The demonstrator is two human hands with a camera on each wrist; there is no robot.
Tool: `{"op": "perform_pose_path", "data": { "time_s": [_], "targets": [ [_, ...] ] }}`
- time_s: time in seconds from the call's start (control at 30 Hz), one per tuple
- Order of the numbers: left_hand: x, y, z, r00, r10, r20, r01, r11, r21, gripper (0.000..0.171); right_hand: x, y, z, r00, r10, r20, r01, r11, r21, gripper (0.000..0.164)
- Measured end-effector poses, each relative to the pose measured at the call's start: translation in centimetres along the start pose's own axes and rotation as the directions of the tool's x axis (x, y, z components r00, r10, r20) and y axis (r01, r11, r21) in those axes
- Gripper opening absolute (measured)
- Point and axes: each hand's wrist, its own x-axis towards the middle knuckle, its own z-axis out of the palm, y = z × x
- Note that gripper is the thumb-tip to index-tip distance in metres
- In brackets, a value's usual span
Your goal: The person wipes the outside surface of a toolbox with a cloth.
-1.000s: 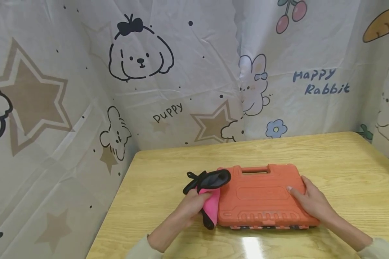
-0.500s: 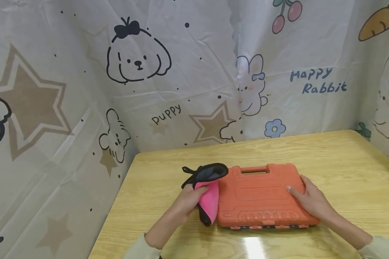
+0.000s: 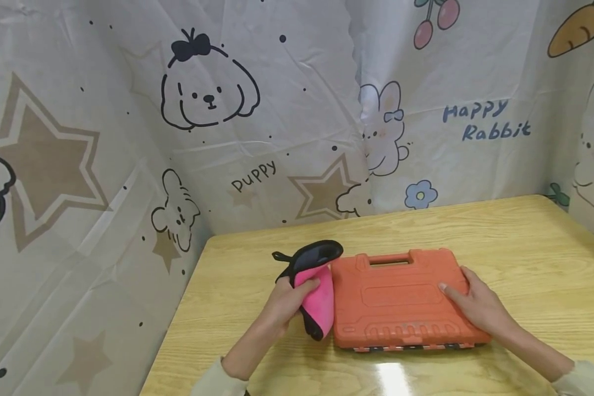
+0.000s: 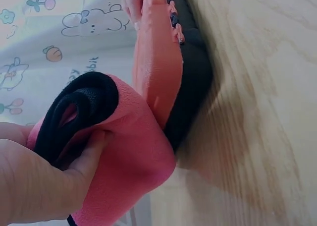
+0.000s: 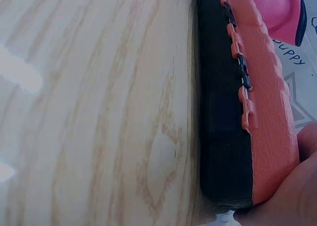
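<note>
In my left hand (image 3: pixel 283 302) is a folded pink cloth (image 3: pixel 320 300) with black edging and a small black loop. The thumb presses on its pink face; the other fingers are mostly hidden behind it. Just right of the cloth, an orange plastic tool case (image 3: pixel 401 311) lies flat on the table, lid up. My right hand (image 3: pixel 485 308) grips the case's right side, thumb on the lid and fingers around the edge. The left wrist view shows the cloth (image 4: pixel 133 151) against the case's end, by its black lower half. Black and orange latches (image 5: pixel 242 70) run along the front.
The wooden table (image 3: pixel 242 264) reaches back to a printed curtain (image 3: pixel 297 110) that hangs behind it and along both sides. The case's carry handle (image 3: pixel 390 259) faces the curtain. A bright reflection lies on the table in front of the case.
My left hand has lifted the cloth slightly and moved it a little left, up along the case's left side. My right hand and the case stay in place.
</note>
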Motion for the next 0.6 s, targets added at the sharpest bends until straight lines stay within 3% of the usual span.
{"op": "perform_pose_path", "data": {
  "time_s": [0.4,0.6],
  "targets": [
    [0.0,1.3,0.3,0.995,0.080,-0.056,-0.082,0.996,-0.024,0.047,0.3,0.0,-0.1,1.000,0.009,0.009,-0.009,1.000,-0.006,0.093],
    [0.2,1.8,0.7,0.991,0.115,-0.070,-0.118,0.992,-0.051,0.042,0.4,0.1,-0.2,0.999,0.025,0.030,-0.025,1.000,0.010,0.094]
  ]
}}
